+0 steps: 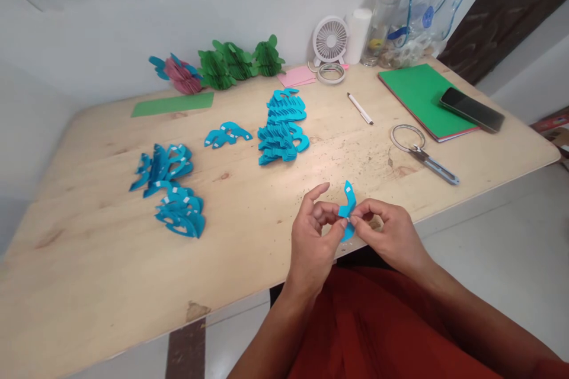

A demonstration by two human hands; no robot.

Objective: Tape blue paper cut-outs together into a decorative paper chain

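Note:
Close to the table's front edge, my left hand (316, 231) pinches a curved blue paper cutout (348, 201) between thumb and forefinger. My right hand (391, 234) pinches the same cutout from the other side, its fingertips near the middle of the piece. A small white patch shows near the cutout's top end. Left of my hands lie blue cutouts with white patches (180, 207) in loose piles, and a single similar cutout (228, 134) sits apart. Beyond my hands is a stack of blue cutouts (284, 127) without visible white patches on most.
A utility knife (433, 166) and a tape ring (406, 137) lie to the right, near a white pen (360, 108). Green sheets (418, 95) hold a phone (471, 109). Along the wall stand green paper shapes (240, 60), a fan (331, 40) and a bottle (384, 21).

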